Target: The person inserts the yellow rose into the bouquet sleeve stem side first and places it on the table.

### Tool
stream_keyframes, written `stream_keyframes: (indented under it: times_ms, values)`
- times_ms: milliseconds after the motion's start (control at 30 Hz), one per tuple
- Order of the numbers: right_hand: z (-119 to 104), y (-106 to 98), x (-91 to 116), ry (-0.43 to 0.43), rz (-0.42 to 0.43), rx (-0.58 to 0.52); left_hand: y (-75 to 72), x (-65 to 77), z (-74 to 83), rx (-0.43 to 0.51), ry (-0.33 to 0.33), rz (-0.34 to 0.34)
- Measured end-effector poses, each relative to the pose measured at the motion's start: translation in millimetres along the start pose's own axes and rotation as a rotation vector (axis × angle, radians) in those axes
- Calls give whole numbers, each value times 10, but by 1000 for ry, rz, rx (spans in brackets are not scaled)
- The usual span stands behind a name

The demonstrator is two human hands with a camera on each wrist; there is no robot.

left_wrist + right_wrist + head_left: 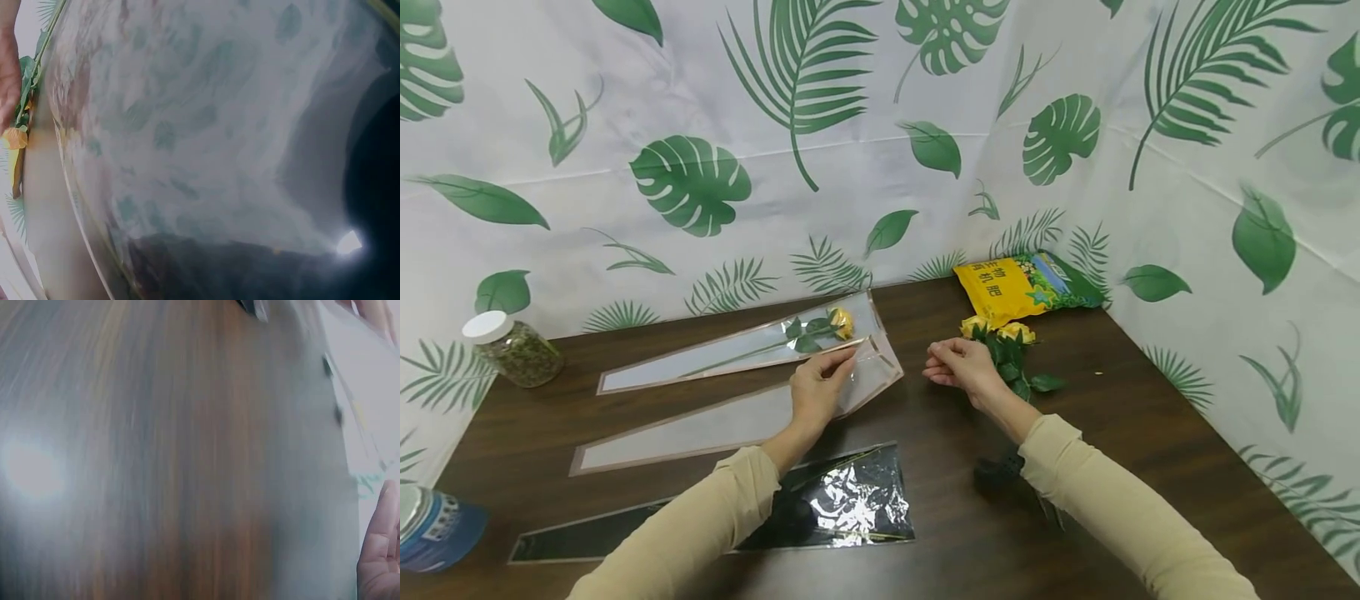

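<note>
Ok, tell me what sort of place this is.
Probably an indoor flower-wrapping spot: yellow roses lie loose on a wooden-looking table, another rose sits in a tapered sleeve, and leaf-print sheeting hangs behind. Home or shop, I can't tell.

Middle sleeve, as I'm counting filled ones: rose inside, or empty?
It looks empty: no stem or bloom shows in the middle sleeve, whose wide end the left hand pinches.

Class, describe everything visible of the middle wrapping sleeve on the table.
The middle sleeve is long and tapering, whitish with a pinkish-brown border and glossy, seemingly plastic film. Its narrow end lies on the table; its wide end is raised, pinched by the left hand. It lies between the far sleeve and the dark sleeve.
</note>
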State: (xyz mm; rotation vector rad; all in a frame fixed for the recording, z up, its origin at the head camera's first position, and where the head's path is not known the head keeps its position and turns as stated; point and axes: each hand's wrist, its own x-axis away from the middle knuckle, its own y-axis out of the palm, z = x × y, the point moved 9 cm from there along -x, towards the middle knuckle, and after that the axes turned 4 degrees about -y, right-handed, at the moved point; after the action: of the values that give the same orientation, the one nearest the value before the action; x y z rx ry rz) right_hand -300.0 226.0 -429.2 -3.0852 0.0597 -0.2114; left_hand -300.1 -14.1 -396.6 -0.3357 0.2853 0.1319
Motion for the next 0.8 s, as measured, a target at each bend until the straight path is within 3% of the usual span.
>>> stream_keyframes:
  times_ms: [233,433,567,800]
  values:
    - [-87,-473,93,-11,52,62,26,6,4,-2,-10,-23]
    - [-137,-756,238,-52,50,332,43,-1,43,5,2,-27]
    - [-91,-800,316,-57,-18,525,35,5,73,-5,23,-21]
    - [0,-730,333,-74,-92,690,65,30,19,4,-18,-42]
